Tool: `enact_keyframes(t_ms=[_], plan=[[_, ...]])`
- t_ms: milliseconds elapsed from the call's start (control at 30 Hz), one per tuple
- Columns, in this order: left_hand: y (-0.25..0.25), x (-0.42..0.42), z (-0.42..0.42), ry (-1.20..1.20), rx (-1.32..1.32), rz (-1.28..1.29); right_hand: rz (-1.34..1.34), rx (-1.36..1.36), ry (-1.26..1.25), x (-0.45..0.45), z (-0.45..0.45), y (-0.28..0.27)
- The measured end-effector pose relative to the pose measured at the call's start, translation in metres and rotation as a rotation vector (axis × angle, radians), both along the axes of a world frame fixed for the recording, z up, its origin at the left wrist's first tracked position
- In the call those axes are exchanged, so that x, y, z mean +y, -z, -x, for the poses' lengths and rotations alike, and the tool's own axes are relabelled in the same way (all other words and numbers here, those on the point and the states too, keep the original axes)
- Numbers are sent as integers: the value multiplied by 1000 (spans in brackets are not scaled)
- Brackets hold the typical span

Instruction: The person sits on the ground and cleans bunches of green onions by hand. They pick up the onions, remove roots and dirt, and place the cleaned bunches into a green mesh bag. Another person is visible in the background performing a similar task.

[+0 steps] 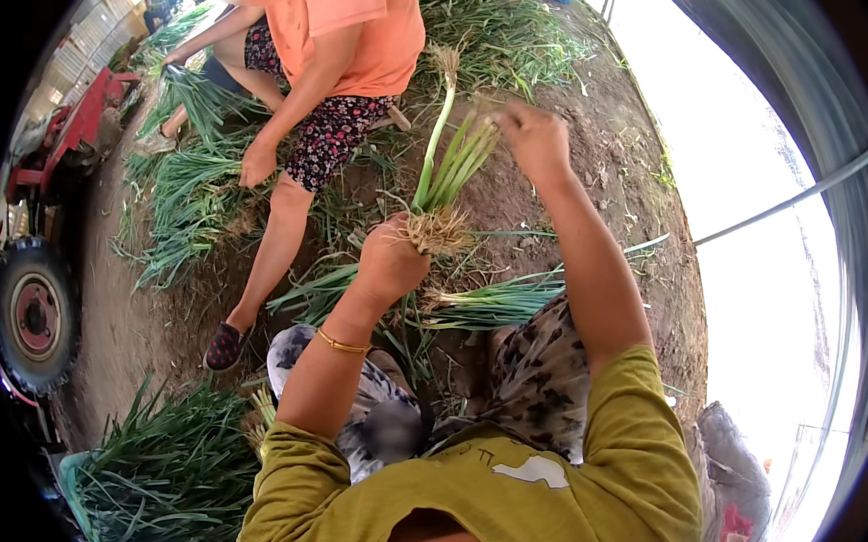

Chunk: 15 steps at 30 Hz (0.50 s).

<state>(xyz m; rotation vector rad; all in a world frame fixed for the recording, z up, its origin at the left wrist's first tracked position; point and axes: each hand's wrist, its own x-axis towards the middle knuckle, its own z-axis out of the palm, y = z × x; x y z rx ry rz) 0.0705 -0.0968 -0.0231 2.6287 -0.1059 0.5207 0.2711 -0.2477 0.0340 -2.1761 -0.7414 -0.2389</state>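
Note:
My left hand [394,258] is closed around several green onions [460,163] in front of my knees. A tangle of pale roots [436,231] shows beside its fingers. One long white-stemmed green onion [441,135] stands up from the fist, root end at the top. My right hand [540,140] is at the upper ends of the other stalks, its fingers bent and blurred. Whether they pinch a stalk or a loose strip is unclear. Below the hands, a pile of green onions [498,304] lies on the soil, roots towards the left.
A co-worker in an orange shirt [365,32] sits ahead, handling green onions [196,174]. Heaped leaves [490,35] lie behind. At left stands a red machine with a tyre [34,315]; nearer are bundled green onions [166,470]. A sack [737,449] is at right.

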Motion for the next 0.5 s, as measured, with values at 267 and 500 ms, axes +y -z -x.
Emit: enact_keyframes(t_ms=[267, 500], plan=[[-50, 17, 13, 18, 360, 1170, -687, 872, -267, -12, 3, -25], [-53, 18, 12, 168, 374, 1267, -629, 1059, -601, 11, 20, -14]])
